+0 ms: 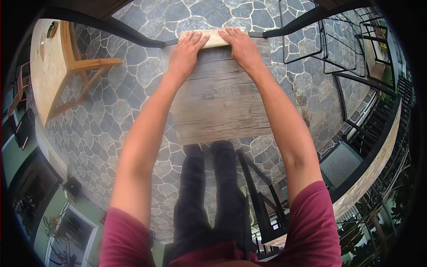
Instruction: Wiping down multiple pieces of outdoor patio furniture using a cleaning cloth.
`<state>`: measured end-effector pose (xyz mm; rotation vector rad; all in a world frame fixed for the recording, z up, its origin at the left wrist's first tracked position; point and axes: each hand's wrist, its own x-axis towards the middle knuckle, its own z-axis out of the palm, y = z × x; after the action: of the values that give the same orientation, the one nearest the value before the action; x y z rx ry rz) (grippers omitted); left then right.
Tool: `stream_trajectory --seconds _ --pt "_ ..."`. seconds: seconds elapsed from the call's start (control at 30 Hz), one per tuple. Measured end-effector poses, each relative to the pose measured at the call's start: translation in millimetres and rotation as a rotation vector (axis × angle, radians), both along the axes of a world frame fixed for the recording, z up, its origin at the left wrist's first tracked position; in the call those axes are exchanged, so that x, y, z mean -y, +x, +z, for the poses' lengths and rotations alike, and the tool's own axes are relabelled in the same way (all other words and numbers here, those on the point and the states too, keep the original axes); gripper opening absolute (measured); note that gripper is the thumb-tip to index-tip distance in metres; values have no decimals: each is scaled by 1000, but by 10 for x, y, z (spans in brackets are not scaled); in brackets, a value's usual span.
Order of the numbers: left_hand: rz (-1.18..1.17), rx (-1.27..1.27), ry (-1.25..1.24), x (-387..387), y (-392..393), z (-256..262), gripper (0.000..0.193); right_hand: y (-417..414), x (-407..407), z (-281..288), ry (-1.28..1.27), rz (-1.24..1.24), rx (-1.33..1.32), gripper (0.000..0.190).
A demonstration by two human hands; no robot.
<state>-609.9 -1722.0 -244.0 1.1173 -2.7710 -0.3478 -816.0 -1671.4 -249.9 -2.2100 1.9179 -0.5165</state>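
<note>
A folded beige cloth [213,41] lies at the far edge of a wood-grain board [220,96]. My left hand [186,55] rests palm down on its left end, fingers extended and slightly apart. On the right end lies my right hand [244,50], also palm down with straight fingers. Both thumbs point inward, and a strip of cloth shows between the hands. I see no clear grip around the cloth. A dark metal bar [140,40] meets the cloth from the left. Another dark bar [283,30] reaches it from the right. Where they join is hidden.
Stone-pattern paving [133,90] surrounds the board. A light wooden table [50,66] stands at left. Black wire racks [343,50] are at upper right. A black-framed counter [373,160] curves along the right, and black metal legs [257,187] stand beside my dark trousers.
</note>
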Motion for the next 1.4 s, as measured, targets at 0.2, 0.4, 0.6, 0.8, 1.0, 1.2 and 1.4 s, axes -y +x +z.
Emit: stream_trajectory --seconds 0.2,0.4,0.6,0.8,1.0,1.2,1.4 --pt "39 94 30 -156 20 -429 57 55 -224 -458 51 -29 59 51" --pt "68 52 55 -467 82 -366 54 139 -530 -419 81 -26 18 52" --pt "107 71 165 -1082 196 -260 66 298 -1048 -274 163 -23 35 53" --pt "139 98 275 -1864 368 -143 68 532 -1762 -148 319 -43 88 63" --pt "101 219 309 -2490 554 -71 67 764 -2378 -25 412 -44 55 61" --pt "83 172 324 -2899 776 -113 68 951 -2835 9 449 -69 87 65" --pt "97 186 381 -3247 934 -17 69 1067 -3209 82 484 -66 155 64"
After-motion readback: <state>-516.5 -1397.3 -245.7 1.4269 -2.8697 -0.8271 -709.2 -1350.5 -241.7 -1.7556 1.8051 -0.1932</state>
